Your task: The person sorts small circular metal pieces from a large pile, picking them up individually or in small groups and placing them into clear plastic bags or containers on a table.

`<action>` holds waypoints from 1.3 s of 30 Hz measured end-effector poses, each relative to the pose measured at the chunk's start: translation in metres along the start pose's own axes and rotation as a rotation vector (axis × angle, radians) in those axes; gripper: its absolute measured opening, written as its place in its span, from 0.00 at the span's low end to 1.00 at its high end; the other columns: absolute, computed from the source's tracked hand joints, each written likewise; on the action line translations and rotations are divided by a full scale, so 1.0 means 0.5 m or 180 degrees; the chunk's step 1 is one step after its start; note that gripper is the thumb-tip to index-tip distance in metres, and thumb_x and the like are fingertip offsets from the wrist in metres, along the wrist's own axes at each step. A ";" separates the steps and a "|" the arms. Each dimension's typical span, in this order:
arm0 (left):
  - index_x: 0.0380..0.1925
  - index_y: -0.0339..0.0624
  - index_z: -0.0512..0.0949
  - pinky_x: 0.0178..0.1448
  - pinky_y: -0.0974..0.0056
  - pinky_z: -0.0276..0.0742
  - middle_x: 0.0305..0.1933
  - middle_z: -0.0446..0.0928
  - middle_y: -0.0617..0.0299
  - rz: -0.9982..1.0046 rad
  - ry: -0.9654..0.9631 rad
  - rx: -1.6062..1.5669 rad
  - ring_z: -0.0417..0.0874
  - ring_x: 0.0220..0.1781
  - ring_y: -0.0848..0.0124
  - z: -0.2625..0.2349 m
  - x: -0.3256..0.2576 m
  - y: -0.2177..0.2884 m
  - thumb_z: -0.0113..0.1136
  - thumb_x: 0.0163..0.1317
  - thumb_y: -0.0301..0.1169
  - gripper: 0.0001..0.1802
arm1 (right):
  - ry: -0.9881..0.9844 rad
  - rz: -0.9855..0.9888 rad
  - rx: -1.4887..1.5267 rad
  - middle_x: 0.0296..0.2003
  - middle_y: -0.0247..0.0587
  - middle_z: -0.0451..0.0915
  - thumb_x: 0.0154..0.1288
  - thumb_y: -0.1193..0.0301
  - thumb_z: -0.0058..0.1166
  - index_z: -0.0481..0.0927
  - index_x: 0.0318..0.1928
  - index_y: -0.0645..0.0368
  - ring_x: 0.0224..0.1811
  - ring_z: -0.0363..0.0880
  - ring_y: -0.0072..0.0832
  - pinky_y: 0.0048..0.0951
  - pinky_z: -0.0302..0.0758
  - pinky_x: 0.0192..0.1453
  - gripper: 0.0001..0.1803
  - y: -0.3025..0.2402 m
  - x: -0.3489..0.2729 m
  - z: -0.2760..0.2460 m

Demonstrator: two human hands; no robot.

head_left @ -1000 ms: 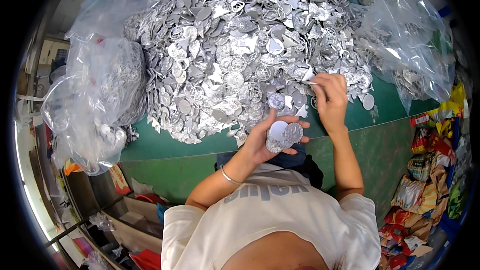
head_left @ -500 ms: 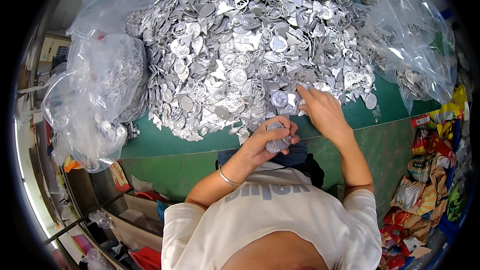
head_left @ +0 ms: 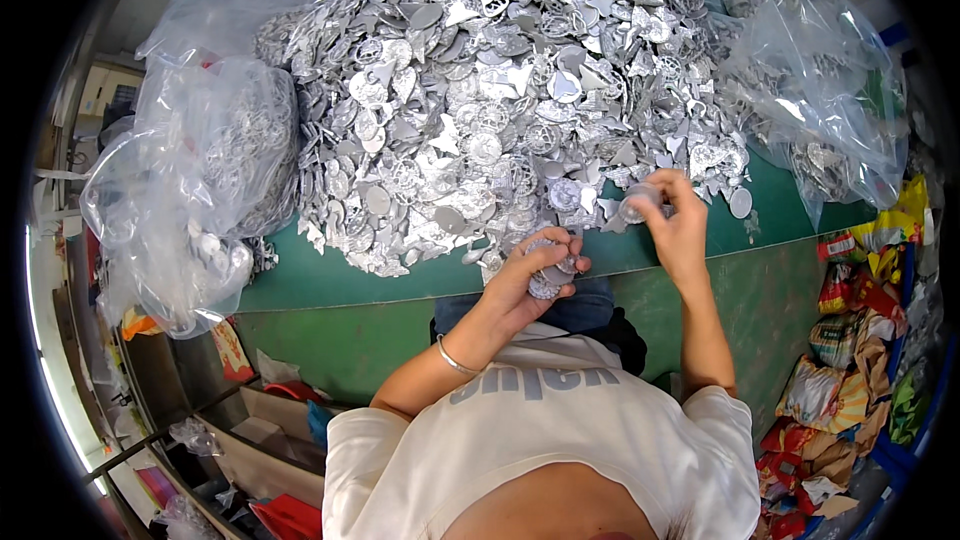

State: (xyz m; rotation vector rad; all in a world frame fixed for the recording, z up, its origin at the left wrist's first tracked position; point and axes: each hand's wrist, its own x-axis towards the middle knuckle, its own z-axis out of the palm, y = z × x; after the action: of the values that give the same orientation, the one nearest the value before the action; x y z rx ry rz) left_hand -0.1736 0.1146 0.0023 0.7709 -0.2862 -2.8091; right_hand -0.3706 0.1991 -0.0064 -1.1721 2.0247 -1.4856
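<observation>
A wide heap of silver-grey metal pieces point(head_left: 470, 120) covers the green tabletop, many of them round discs, others pointed or openwork shapes. Just off its near edge, my left hand point(head_left: 522, 285) is closed around a few round metal pieces point(head_left: 546, 270); how many cannot be told. My right hand point(head_left: 676, 220) pinches a round metal disc point(head_left: 638, 204) between thumb and fingers, at the near right side of the heap. Between the hands, a patterned round piece point(head_left: 565, 195) lies at the heap's edge.
Clear plastic bags with metal pieces stand left point(head_left: 200, 160) and right point(head_left: 815, 90) of the heap. The green table edge point(head_left: 350, 298) runs close before me. Drawers and boxes point(head_left: 270, 440) are at lower left, and colourful packages point(head_left: 825, 390) pile up at lower right.
My right hand has moved right from the heap's edge and now has a round disc in its fingers. My left hand keeps its pieces and has hardly moved.
</observation>
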 end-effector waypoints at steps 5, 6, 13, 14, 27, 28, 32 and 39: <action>0.37 0.48 0.71 0.29 0.71 0.70 0.40 0.68 0.62 0.0031 0.0007 -0.0087 0.72 0.42 0.68 -0.005 -0.005 -0.003 0.56 0.57 0.27 0.08 | 0.0107 0.1331 0.3283 0.34 0.38 0.75 0.66 0.71 0.47 0.73 0.43 0.63 0.27 0.69 0.19 0.19 0.65 0.28 0.09 -0.048 0.023 0.016; 0.37 0.48 0.71 0.29 0.71 0.70 0.40 0.68 0.62 0.0027 0.0003 -0.0101 0.72 0.42 0.68 -0.006 -0.006 -0.002 0.56 0.57 0.27 0.09 | -0.0216 0.1362 0.3688 0.34 0.38 0.75 0.67 0.71 0.46 0.73 0.45 0.62 0.27 0.70 0.19 0.18 0.65 0.28 0.10 -0.037 0.022 0.017; 0.38 0.48 0.70 0.30 0.71 0.69 0.40 0.68 0.62 0.0063 0.0022 -0.0072 0.72 0.43 0.68 -0.009 -0.019 -0.002 0.56 0.57 0.28 0.09 | -0.0766 -0.0584 -0.0644 0.30 0.46 0.79 0.48 0.71 0.64 0.75 0.44 0.66 0.29 0.78 0.38 0.33 0.73 0.34 0.22 -0.051 0.029 0.083; 0.38 0.48 0.70 0.30 0.71 0.69 0.40 0.68 0.62 0.0063 0.0059 -0.0060 0.72 0.42 0.69 -0.007 -0.022 -0.002 0.56 0.57 0.28 0.09 | -0.0802 -0.0398 -0.0991 0.31 0.48 0.79 0.47 0.71 0.64 0.76 0.44 0.65 0.32 0.79 0.41 0.35 0.74 0.37 0.22 -0.061 0.025 0.094; 0.37 0.48 0.72 0.30 0.71 0.71 0.40 0.69 0.63 0.0131 -0.0010 -0.0018 0.74 0.42 0.69 -0.016 -0.037 0.000 0.58 0.56 0.29 0.09 | -0.1176 0.1556 0.2917 0.32 0.44 0.76 0.55 0.76 0.55 0.72 0.33 0.61 0.19 0.72 0.26 0.15 0.61 0.15 0.06 -0.022 0.037 0.048; 0.37 0.48 0.72 0.30 0.71 0.71 0.40 0.69 0.63 0.0118 -0.0035 -0.0023 0.74 0.42 0.69 -0.017 -0.038 0.000 0.58 0.56 0.29 0.09 | -0.1293 0.1517 0.3730 0.32 0.45 0.76 0.56 0.74 0.52 0.72 0.35 0.61 0.19 0.73 0.27 0.16 0.61 0.15 0.06 -0.016 0.035 0.046; 0.37 0.46 0.72 0.30 0.71 0.74 0.39 0.71 0.64 0.0125 -0.0132 -0.0117 0.75 0.42 0.69 -0.021 -0.038 -0.001 0.57 0.58 0.28 0.07 | -0.1006 0.2225 0.5064 0.33 0.46 0.75 0.60 0.71 0.45 0.70 0.40 0.60 0.28 0.76 0.31 0.19 0.68 0.18 0.09 -0.034 0.034 0.070; 0.46 0.44 0.71 0.36 0.68 0.76 0.41 0.72 0.65 0.0458 0.0320 0.0048 0.76 0.43 0.73 -0.004 -0.067 0.006 0.58 0.60 0.32 0.15 | -0.1119 0.2101 0.4512 0.30 0.41 0.73 0.67 0.66 0.43 0.70 0.34 0.62 0.27 0.71 0.26 0.22 0.69 0.28 0.11 -0.106 0.009 0.116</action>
State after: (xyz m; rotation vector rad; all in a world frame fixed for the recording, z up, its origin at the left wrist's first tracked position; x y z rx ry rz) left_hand -0.1438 0.1199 0.0175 0.8560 -0.3324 -2.6276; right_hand -0.3110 0.1551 0.0207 -0.0969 0.5853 -1.5896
